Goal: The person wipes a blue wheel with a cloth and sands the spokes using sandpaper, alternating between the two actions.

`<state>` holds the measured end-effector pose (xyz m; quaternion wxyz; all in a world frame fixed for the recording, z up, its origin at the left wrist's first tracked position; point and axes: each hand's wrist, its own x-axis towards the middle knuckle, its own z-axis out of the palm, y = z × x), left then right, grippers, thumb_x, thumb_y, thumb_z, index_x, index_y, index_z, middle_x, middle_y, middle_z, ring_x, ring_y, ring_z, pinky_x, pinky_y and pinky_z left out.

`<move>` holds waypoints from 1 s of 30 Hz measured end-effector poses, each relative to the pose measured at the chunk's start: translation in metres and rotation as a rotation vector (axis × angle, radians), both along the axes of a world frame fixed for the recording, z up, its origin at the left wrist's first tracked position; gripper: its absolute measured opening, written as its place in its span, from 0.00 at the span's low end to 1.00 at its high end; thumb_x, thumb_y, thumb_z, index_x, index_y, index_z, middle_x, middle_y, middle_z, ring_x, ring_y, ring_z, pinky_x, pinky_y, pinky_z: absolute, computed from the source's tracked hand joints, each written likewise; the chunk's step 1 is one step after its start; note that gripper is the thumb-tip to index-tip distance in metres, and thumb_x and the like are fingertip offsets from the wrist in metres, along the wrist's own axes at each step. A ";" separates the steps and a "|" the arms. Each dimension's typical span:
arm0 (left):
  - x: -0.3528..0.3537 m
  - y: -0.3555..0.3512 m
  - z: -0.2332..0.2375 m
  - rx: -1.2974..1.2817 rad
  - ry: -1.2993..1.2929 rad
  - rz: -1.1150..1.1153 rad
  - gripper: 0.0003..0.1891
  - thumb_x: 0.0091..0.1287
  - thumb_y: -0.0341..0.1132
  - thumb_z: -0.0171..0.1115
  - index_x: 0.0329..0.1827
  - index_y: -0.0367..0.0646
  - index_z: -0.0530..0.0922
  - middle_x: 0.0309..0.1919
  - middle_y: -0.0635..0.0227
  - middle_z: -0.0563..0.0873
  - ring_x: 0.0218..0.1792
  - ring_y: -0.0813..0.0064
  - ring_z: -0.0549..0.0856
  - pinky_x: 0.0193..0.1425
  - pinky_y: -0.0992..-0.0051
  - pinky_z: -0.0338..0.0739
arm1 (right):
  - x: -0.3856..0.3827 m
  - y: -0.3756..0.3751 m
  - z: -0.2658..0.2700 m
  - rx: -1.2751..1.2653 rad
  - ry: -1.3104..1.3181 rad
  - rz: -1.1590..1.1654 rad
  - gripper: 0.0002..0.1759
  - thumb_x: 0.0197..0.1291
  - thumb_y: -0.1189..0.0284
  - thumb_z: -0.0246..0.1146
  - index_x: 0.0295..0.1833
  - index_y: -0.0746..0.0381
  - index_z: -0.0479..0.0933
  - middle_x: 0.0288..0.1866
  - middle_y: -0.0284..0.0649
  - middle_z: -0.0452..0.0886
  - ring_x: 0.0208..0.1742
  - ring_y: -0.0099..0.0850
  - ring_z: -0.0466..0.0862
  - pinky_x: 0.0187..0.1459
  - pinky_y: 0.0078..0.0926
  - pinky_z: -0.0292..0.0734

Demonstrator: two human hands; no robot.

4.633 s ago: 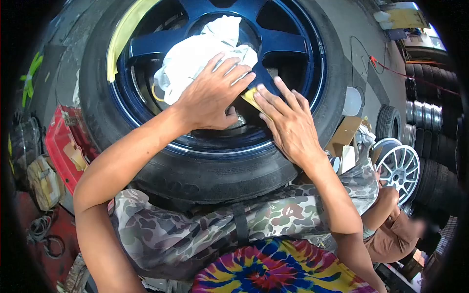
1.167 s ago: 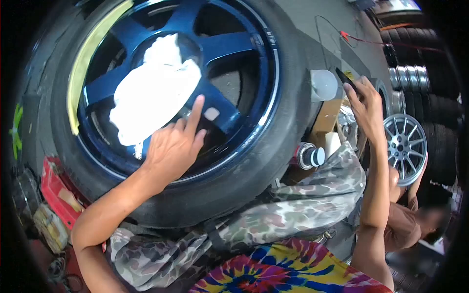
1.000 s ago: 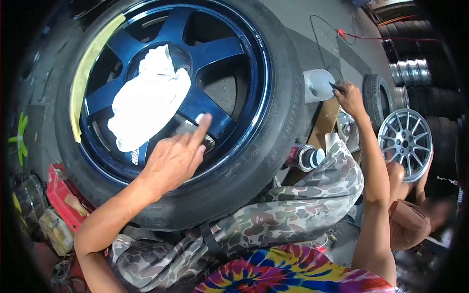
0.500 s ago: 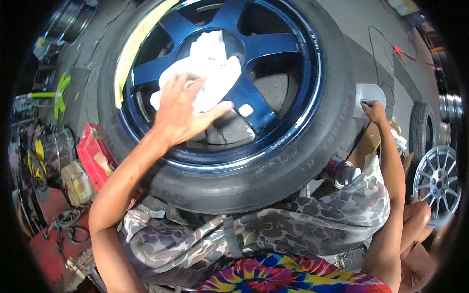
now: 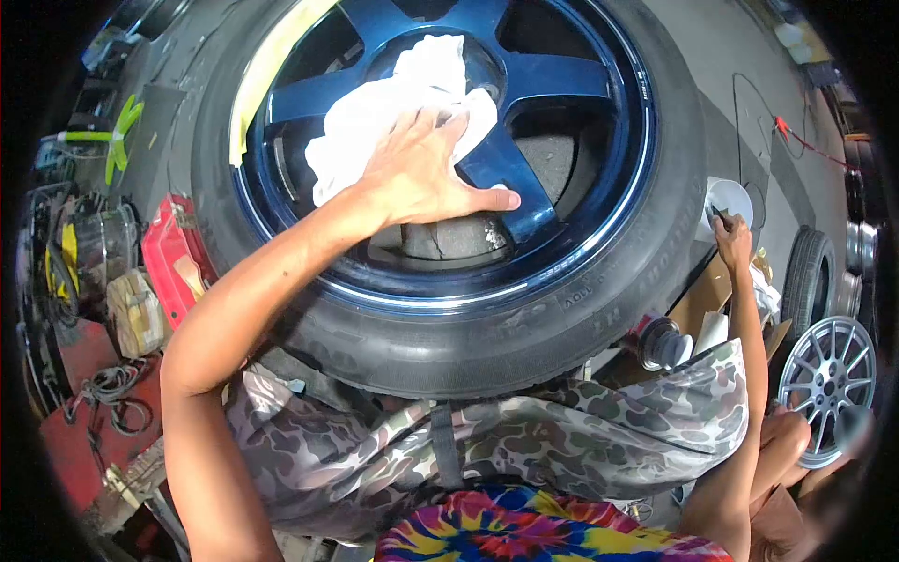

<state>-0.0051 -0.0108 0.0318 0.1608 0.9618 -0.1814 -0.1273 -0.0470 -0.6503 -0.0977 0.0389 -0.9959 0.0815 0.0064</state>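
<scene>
A blue multi-spoke wheel [image 5: 562, 77] with a black tire [image 5: 412, 363] around it lies in front of me. Over its spokes is a crumpled white cloth [image 5: 361, 126]. My left hand [image 5: 421, 178] rests with spread fingers at the cloth's near edge, its thumb reaching onto a blue spoke. A strip of yellow tape [image 5: 267, 70] runs along the rim's upper left. At the right, beyond the tire, my right hand [image 5: 735, 242] is closed on a small dark-handled tool [image 5: 720, 216] at a white container [image 5: 732, 199]. The tool's tip is hard to make out.
A can [image 5: 663, 344] stands by my right knee, near some cardboard [image 5: 700, 298]. Farther right are another tire [image 5: 807, 273] and a silver wheel [image 5: 829, 384], with a person's bare leg [image 5: 785, 440] nearby. A red case [image 5: 178, 248] and coiled cord [image 5: 117, 389] lie at left.
My left hand has slid right across the wheel, its thumb now over the small white patch on the spoke. My right hand stays by the white container. The view has shifted slightly.
</scene>
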 end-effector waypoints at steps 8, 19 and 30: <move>0.006 0.006 0.005 -0.004 0.096 0.009 0.69 0.52 0.82 0.72 0.83 0.29 0.70 0.80 0.38 0.71 0.83 0.43 0.68 0.89 0.51 0.60 | -0.005 -0.006 0.002 0.026 -0.112 -0.035 0.23 0.70 0.59 0.71 0.54 0.71 0.89 0.47 0.59 0.90 0.50 0.57 0.91 0.55 0.49 0.84; 0.007 0.005 0.015 0.002 0.159 -0.017 0.64 0.56 0.78 0.72 0.83 0.29 0.71 0.83 0.38 0.68 0.86 0.44 0.64 0.91 0.52 0.57 | -0.008 0.003 0.012 -0.057 -0.093 0.003 0.24 0.70 0.56 0.70 0.50 0.71 0.87 0.44 0.58 0.91 0.47 0.59 0.90 0.52 0.50 0.83; 0.000 0.022 -0.014 -0.102 -0.019 -0.069 0.49 0.67 0.67 0.72 0.82 0.39 0.75 0.81 0.42 0.73 0.82 0.46 0.71 0.87 0.52 0.66 | -0.013 0.001 0.021 -0.053 -0.079 -0.039 0.25 0.68 0.57 0.70 0.56 0.70 0.89 0.47 0.60 0.89 0.49 0.58 0.91 0.55 0.51 0.83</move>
